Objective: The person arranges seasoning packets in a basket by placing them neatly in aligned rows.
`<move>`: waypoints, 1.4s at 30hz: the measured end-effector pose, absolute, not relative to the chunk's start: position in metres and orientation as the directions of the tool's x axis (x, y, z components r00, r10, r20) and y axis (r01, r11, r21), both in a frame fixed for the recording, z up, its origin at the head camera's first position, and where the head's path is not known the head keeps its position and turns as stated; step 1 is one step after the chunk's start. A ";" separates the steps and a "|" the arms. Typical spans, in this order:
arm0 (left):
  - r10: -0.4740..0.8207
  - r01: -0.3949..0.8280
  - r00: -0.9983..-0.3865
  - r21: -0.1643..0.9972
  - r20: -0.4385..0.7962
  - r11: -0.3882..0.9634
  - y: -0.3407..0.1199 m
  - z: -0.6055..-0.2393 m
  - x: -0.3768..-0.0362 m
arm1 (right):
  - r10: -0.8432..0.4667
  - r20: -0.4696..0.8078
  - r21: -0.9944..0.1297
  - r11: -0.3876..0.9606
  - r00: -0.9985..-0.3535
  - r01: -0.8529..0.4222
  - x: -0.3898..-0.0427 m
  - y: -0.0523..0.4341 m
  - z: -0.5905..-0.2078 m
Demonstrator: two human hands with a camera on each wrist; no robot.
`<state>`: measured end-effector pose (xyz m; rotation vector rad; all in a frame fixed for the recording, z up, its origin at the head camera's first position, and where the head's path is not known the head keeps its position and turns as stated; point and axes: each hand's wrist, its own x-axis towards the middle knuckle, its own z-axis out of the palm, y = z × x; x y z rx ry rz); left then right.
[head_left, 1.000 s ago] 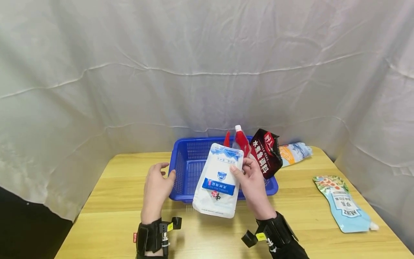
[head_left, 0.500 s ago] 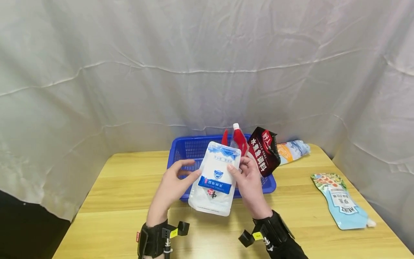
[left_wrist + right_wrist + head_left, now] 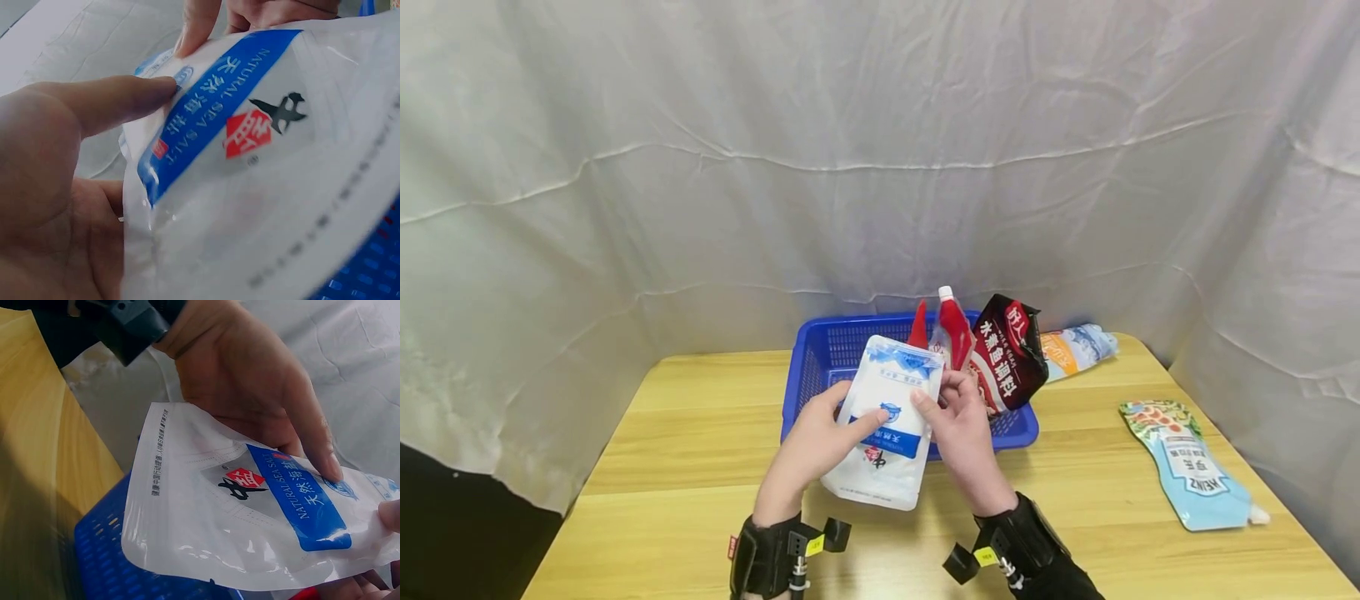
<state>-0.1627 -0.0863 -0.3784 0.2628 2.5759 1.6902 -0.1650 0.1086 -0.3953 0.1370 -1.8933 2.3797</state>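
A white and blue bag of sea salt point(image 3: 887, 458) is held up between both hands over the front of a blue plastic basket point(image 3: 805, 367). My left hand point(image 3: 820, 442) grips its left side, thumb flat across the blue label and fingers behind. On the opposite edge, my right hand point(image 3: 958, 425) pinches the bag with the thumb on its face. The left wrist view shows the bag's printed front point(image 3: 250, 156) with both thumbs pressed on it. Seen from the right wrist, the left hand point(image 3: 250, 381) reaches over the bag, whose bottom seam points toward the wooden table.
In the basket stand a red pouch with a white cap point(image 3: 955, 333) and a black seasoning bag point(image 3: 1011, 354) leaning over the right rim. An orange and blue pouch point(image 3: 1078, 350) lies behind it. A light-blue Heinz pouch point(image 3: 1198, 471) lies on the wooden table point(image 3: 685, 467) at right.
My left hand has moved right from beside the basket and taken hold of the salt bag. The bag, still in my right hand, has shifted slightly left.
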 end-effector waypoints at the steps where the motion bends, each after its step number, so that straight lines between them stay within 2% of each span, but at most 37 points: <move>1: 0.173 0.118 -0.983 0.916 0.054 0.383 -0.087 -0.379 -0.163 | 0.019 0.133 -0.964 -0.229 -0.991 -0.134 -0.165 0.108 -0.396; 17: 0.127 0.159 -0.985 0.903 0.117 0.399 -0.095 -0.381 -0.164 | -0.074 0.102 -0.969 -0.232 -0.992 -0.082 -0.164 0.108 -0.399; 25: 0.113 0.196 -0.980 0.899 0.164 0.391 -0.095 -0.377 -0.162 | -0.128 0.120 -0.978 -0.185 -0.985 -0.095 -0.167 0.117 -0.395; 34: 0.183 0.199 -0.975 0.870 0.128 0.452 -0.101 -0.375 -0.157 | -0.164 0.142 -0.990 -0.032 -0.976 -0.138 -0.170 0.132 -0.388; 42: 0.308 0.232 -0.948 0.835 0.080 0.498 -0.105 -0.375 -0.157 | -0.308 0.116 -0.979 0.124 -0.944 -0.161 -0.172 0.138 -0.388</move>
